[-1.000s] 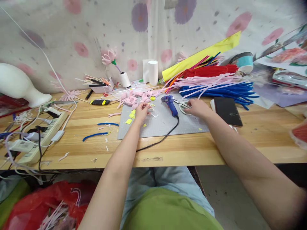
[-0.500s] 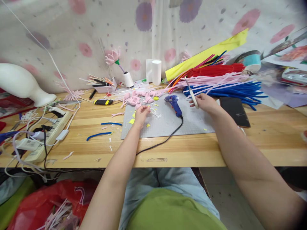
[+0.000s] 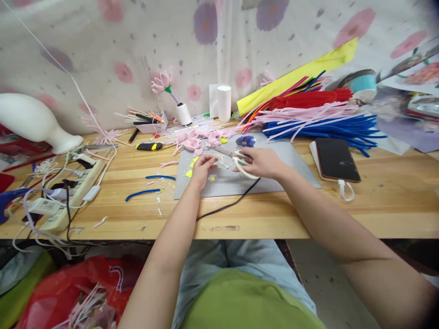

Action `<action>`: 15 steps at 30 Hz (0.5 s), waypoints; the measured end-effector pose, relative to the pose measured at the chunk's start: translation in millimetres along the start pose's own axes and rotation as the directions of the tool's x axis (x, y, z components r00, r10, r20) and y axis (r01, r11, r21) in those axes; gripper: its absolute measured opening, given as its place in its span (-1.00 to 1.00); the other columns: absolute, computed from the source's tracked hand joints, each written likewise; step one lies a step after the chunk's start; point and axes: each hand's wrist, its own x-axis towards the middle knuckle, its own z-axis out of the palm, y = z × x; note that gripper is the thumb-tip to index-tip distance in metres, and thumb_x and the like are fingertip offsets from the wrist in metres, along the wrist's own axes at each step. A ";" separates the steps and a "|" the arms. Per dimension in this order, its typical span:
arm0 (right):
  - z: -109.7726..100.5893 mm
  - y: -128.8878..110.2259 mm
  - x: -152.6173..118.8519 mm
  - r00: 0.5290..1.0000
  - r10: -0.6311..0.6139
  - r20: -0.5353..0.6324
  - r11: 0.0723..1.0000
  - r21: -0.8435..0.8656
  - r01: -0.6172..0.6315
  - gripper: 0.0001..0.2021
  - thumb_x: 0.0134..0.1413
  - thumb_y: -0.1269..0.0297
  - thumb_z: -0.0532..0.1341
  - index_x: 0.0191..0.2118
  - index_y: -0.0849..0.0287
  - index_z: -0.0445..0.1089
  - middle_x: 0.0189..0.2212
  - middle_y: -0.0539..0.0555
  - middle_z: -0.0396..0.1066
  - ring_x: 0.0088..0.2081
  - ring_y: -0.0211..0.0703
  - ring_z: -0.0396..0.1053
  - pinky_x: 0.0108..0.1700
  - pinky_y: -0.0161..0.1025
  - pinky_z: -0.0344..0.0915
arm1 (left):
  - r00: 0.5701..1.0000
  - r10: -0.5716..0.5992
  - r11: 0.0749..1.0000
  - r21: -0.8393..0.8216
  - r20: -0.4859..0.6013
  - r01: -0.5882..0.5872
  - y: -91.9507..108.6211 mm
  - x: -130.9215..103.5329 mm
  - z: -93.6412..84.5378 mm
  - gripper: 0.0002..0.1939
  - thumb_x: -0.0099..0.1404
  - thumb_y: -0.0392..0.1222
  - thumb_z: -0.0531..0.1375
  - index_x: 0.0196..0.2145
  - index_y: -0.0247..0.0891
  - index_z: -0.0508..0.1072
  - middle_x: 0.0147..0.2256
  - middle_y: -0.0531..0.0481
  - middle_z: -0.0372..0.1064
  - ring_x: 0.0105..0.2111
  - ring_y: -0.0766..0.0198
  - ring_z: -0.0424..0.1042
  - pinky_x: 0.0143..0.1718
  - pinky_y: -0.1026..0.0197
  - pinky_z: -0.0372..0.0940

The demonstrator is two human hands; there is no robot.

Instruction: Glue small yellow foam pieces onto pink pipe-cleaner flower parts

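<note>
In my right hand [image 3: 262, 163] is a pair of scissors [image 3: 245, 172] with white handles, its blades pointing left toward my other hand. My left hand [image 3: 203, 170] is closed in a pinch over the left part of the grey cutting mat [image 3: 288, 180]; whatever lies between its fingertips is too small to name. Thin white stems [image 3: 224, 161] lie on the mat between the two hands. Behind them rest pink pipe-cleaner petals [image 3: 192, 144]. A blue glue gun [image 3: 245, 141] lies past my right hand, which hides most of it.
Bundles of blue pipe cleaners [image 3: 325, 130] and red pipe cleaners [image 3: 312, 98] lie at the back right, near a black phone-like device [image 3: 337, 160]. A yellow-black utility knife [image 3: 148, 146] and a power strip [image 3: 77, 192] are left. A pink flower [image 3: 162, 82] stands behind.
My right hand has brought the scissors left and nearer, from beside the blue bundle to close by my left hand, now covering part of the glue gun. My left hand has barely moved.
</note>
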 end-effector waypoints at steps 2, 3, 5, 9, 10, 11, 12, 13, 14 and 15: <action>12.5 -2.6 0.7 0.998 -0.021 0.056 0.996 -0.091 0.027 -0.58 -0.08 -0.15 0.15 -0.28 0.12 0.36 -0.39 0.05 0.46 -0.39 -0.12 0.35 -0.43 -0.28 0.01 | 1.000 -0.011 0.999 -0.046 0.005 0.011 1.6 0.3 -0.5 -0.77 -0.14 -0.22 0.34 -0.52 -0.27 0.37 -0.46 0.08 0.36 -0.31 0.32 0.40 -0.33 0.27 0.27; 17.1 -2.4 1.1 0.997 -0.027 0.075 0.993 -0.115 0.036 -0.57 -0.06 -0.16 0.13 -0.27 0.11 0.35 -0.38 0.05 0.47 -0.38 -0.12 0.36 -0.43 -0.28 0.00 | 1.000 -0.011 0.998 -0.062 0.012 0.011 2.4 0.5 -1.0 -0.79 -0.15 -0.24 0.34 -0.52 -0.27 0.38 -0.46 0.09 0.36 -0.33 0.34 0.40 -0.33 0.28 0.27; 22.6 -0.7 1.7 0.995 -0.032 0.099 0.989 -0.139 0.046 -0.58 -0.05 -0.17 0.11 -0.27 0.10 0.35 -0.36 0.05 0.47 -0.38 -0.13 0.37 -0.43 -0.29 0.00 | 0.999 -0.007 0.997 -0.076 0.031 0.010 3.7 0.6 -2.0 -0.82 -0.15 -0.27 0.32 -0.53 -0.27 0.40 -0.46 0.10 0.36 -0.37 0.38 0.38 -0.33 0.30 0.27; 24.1 2.1 2.0 0.993 -0.031 0.116 0.987 -0.154 0.049 -0.59 -0.04 -0.16 0.09 -0.29 0.09 0.34 -0.37 0.05 0.48 -0.38 -0.14 0.37 -0.42 -0.30 0.00 | 0.998 -0.006 0.998 -0.056 0.070 0.010 4.2 0.6 -3.5 -0.83 -0.16 -0.30 0.31 -0.53 -0.25 0.42 -0.48 0.12 0.35 -0.39 0.39 0.35 -0.34 0.29 0.28; 24.0 2.4 1.9 0.993 -0.033 0.118 0.986 -0.156 0.052 -0.59 -0.03 -0.16 0.08 -0.29 0.09 0.34 -0.38 0.05 0.47 -0.39 -0.14 0.37 -0.42 -0.29 0.00 | 0.997 -0.006 0.999 -0.048 0.079 0.010 3.9 0.6 -3.7 -0.83 -0.16 -0.30 0.31 -0.52 -0.25 0.42 -0.48 0.12 0.35 -0.39 0.39 0.35 -0.33 0.29 0.28; 24.0 2.6 1.8 0.992 -0.036 0.118 0.986 -0.158 0.054 -0.59 -0.03 -0.16 0.08 -0.30 0.09 0.34 -0.39 0.05 0.47 -0.39 -0.13 0.37 -0.42 -0.29 0.00 | 0.996 -0.007 0.999 -0.040 0.088 0.010 3.6 0.6 -3.8 -0.83 -0.15 -0.30 0.31 -0.52 -0.25 0.42 -0.48 0.12 0.35 -0.39 0.39 0.34 -0.33 0.28 0.28; 24.1 2.8 1.7 0.992 -0.038 0.120 0.985 -0.160 0.057 -0.59 -0.03 -0.17 0.07 -0.30 0.09 0.34 -0.40 0.05 0.47 -0.40 -0.13 0.36 -0.43 -0.29 -0.01 | 0.995 -0.006 0.999 -0.031 0.095 0.009 3.4 0.6 -3.9 -0.83 -0.14 -0.29 0.31 -0.51 -0.25 0.42 -0.48 0.12 0.35 -0.39 0.39 0.34 -0.32 0.28 0.28; 24.2 3.0 1.6 0.992 -0.039 0.122 0.985 -0.162 0.059 -0.59 -0.03 -0.17 0.07 -0.31 0.09 0.34 -0.41 0.05 0.47 -0.40 -0.13 0.36 -0.43 -0.29 -0.02 | 0.995 -0.005 1.000 -0.024 0.101 0.008 3.1 0.5 -3.9 -0.84 -0.13 -0.29 0.31 -0.51 -0.26 0.42 -0.48 0.12 0.35 -0.39 0.39 0.34 -0.31 0.27 0.28; 24.5 3.3 1.5 0.991 -0.041 0.124 0.985 -0.164 0.061 -0.58 -0.03 -0.17 0.07 -0.31 0.10 0.34 -0.42 0.05 0.46 -0.41 -0.12 0.36 -0.44 -0.29 -0.03 | 0.994 -0.005 1.000 -0.016 0.105 0.006 3.0 0.3 -3.8 -0.84 -0.13 -0.29 0.31 -0.51 -0.26 0.42 -0.48 0.11 0.35 -0.39 0.38 0.34 -0.30 0.26 0.28; 24.6 3.7 1.5 0.991 -0.042 0.128 0.984 -0.165 0.063 -0.58 -0.03 -0.17 0.07 -0.31 0.10 0.34 -0.42 0.05 0.46 -0.41 -0.12 0.35 -0.44 -0.29 -0.03 | 0.994 -0.004 1.000 -0.008 0.108 0.005 3.0 0.1 -3.6 -0.85 -0.12 -0.30 0.31 -0.51 -0.26 0.42 -0.48 0.11 0.35 -0.39 0.38 0.34 -0.29 0.25 0.28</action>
